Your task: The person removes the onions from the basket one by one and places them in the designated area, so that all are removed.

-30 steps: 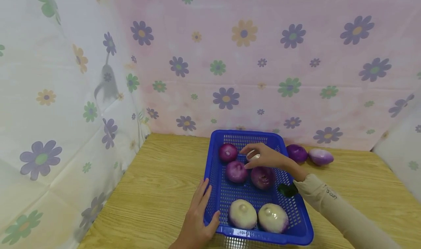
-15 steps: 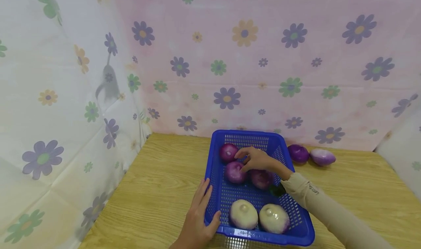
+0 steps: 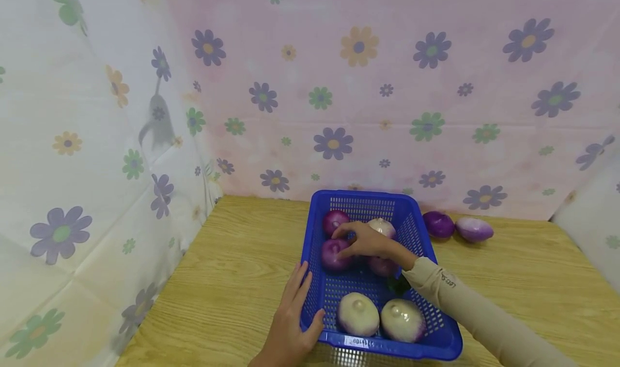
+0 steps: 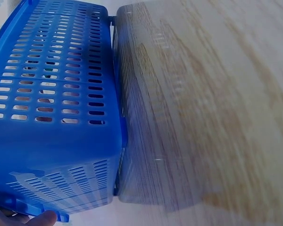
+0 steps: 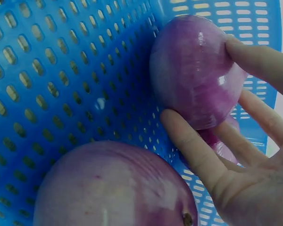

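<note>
In the head view my right hand (image 3: pixel 365 240) reaches into a blue plastic basket (image 3: pixel 382 346) and grips a purple onion (image 3: pixel 331 256) near its left wall. The right wrist view shows thumb and fingers round this glossy onion (image 5: pixel 193 70), with another large purple onion (image 5: pixel 113 188) nearby. A purple onion (image 3: pixel 334 220) lies behind the gripped one, and a whitish onion (image 3: pixel 382 227) to the right of it. My left hand (image 3: pixel 293 316) rests along the basket's front left rim, fingers straight; the left wrist view catches only its fingertips (image 4: pixel 45 218) at the rim.
Two white-and-purple onions (image 3: pixel 358 316) sit at the basket's front. A dark green item (image 3: pixel 398 285) is partly behind the right sleeve. On the wooden table (image 3: pixel 232 265), a purple onion (image 3: pixel 438 225) and a paler one (image 3: pixel 474 230) lie right of the basket. Flowered cloth stands behind.
My right hand has moved left and slightly forward of its earlier spot, and the gripped purple onion has shifted left toward the basket wall. My left hand has stayed at the rim.
</note>
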Available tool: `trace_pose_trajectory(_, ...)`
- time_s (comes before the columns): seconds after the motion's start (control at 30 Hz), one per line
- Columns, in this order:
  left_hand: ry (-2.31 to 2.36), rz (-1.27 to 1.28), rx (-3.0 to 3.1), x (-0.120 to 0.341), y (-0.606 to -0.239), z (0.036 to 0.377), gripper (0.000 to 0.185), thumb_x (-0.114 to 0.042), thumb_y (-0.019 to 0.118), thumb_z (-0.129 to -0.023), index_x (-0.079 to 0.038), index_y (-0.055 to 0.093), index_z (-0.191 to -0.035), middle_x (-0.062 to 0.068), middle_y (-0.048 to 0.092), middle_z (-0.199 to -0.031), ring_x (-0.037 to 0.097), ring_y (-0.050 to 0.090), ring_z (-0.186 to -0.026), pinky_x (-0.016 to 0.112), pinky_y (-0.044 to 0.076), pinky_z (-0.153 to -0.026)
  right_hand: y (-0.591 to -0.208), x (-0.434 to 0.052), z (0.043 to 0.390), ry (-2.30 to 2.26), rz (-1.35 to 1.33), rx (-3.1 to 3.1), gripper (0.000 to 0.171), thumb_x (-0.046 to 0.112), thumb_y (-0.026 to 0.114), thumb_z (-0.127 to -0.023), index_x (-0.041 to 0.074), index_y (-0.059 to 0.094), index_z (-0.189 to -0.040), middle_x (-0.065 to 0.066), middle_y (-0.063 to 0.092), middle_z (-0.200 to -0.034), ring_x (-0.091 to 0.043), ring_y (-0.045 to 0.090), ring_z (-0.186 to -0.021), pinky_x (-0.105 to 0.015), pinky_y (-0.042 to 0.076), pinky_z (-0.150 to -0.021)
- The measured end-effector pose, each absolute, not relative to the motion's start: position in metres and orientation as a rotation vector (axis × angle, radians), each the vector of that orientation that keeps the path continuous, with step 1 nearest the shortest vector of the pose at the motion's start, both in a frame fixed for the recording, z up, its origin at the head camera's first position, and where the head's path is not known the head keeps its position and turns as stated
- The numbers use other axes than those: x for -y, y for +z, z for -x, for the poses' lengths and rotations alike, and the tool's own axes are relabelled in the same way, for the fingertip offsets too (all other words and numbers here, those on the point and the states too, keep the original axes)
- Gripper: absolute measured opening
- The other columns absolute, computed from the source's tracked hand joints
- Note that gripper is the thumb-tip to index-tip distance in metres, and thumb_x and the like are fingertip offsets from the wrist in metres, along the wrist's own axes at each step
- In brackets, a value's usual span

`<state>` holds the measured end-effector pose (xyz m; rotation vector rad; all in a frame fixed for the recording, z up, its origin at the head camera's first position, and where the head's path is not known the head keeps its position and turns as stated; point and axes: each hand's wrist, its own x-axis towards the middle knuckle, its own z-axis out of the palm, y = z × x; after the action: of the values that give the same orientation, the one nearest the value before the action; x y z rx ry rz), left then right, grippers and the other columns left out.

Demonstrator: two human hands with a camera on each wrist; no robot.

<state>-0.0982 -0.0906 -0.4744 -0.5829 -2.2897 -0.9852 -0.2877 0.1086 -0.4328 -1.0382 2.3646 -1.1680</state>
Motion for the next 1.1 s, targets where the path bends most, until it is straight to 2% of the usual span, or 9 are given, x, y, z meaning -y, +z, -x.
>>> trace_pose_trajectory(0.1, -0.987, 0.577, 2.3, 0.091, -0.474, 0.097, 0.066, -0.015, 0.066, -0.079, 0.007, 0.042, -0.137, 0.02, 0.032, -0.148, 0.037, 0.029, -0.136, 0.033, 0.028, -0.109, -0.434, -0.108, 0.285, -1.118, 1.065, -2.356, 0.052, 0.013, 0.083, -0.068, 0.004, 0.062, -0.115, -0.009, 0.062, -0.113, -0.026, 0.058, -0.091, -0.033, 0.052, -0.076)
trace_pose_trajectory(0.27, -0.989, 0.582, 2.299, 0.09, -0.474, 0.097, 0.066, -0.015, 0.066, -0.08, 0.006, 0.042, -0.138, 0.02, 0.032, -0.148, 0.036, 0.029, -0.136, 0.033, 0.027, -0.109, -0.434, -0.108, 0.28, -1.035, 1.092, -2.336, 0.065, 0.015, 0.087, -0.062, 0.009, 0.059, -0.12, -0.008, 0.058, -0.12, -0.024, 0.056, -0.102, -0.041, 0.048, -0.088)
trace_pose_trajectory(0.37, -0.988, 0.587, 2.294, 0.089, -0.474, 0.097, 0.067, -0.015, 0.066, -0.079, 0.005, 0.042, -0.138, 0.02, 0.032, -0.148, 0.037, 0.028, -0.137, 0.031, 0.025, -0.11, -0.434, -0.109, 0.278, -1.037, 1.091, -2.352, 0.065, 0.016, 0.087, -0.062, 0.01, 0.059, -0.121, -0.007, 0.058, -0.12, -0.024, 0.056, -0.102, -0.042, 0.047, -0.089)
trace_pose_trajectory(0.63, -0.977, 0.582, 2.278, 0.089, -0.477, 0.098, 0.067, -0.014, 0.066, -0.078, 0.004, 0.042, -0.138, 0.021, 0.033, -0.147, 0.039, 0.031, -0.135, 0.024, 0.02, -0.11, -0.436, -0.108, 0.275, -1.139, 1.1, -2.385, 0.056, 0.017, 0.082, -0.069, 0.008, 0.06, -0.12, -0.01, 0.059, -0.12, -0.031, 0.058, -0.101, -0.041, 0.052, -0.08)
trace_pose_trajectory(0.8, -0.97, 0.574, 2.276, 0.09, -0.476, 0.097, 0.065, -0.014, 0.066, -0.078, 0.008, 0.044, -0.135, 0.021, 0.033, -0.147, 0.038, 0.031, -0.135, 0.024, 0.02, -0.11, -0.435, -0.105, 0.27, -1.208, 1.033, -2.359, 0.051, 0.016, 0.081, -0.072, 0.011, 0.062, -0.119, -0.008, 0.06, -0.12, -0.028, 0.058, -0.103, -0.041, 0.051, -0.083)
trace_pose_trajectory(0.93, -0.974, 0.559, 2.292, 0.09, -0.474, 0.095, 0.064, -0.015, 0.066, -0.079, 0.008, 0.045, -0.135, 0.02, 0.032, -0.148, 0.037, 0.031, -0.135, 0.026, 0.022, -0.109, -0.434, -0.101, 0.265, -1.216, 0.951, -2.356, 0.058, 0.014, 0.084, -0.067, 0.016, 0.062, -0.121, -0.004, 0.058, -0.122, -0.024, 0.057, -0.105, -0.042, 0.05, -0.086)
trace_pose_trajectory(1.1, -0.977, 0.561, 2.299, 0.089, -0.474, 0.095, 0.065, -0.016, 0.066, -0.079, 0.004, 0.044, -0.137, 0.019, 0.033, -0.148, 0.037, 0.03, -0.136, 0.029, 0.024, -0.109, -0.436, -0.101, 0.264, -1.161, 0.941, -2.376, 0.064, 0.014, 0.087, -0.063, 0.022, 0.06, -0.12, -0.002, 0.056, -0.124, -0.025, 0.057, -0.108, -0.046, 0.049, -0.088)
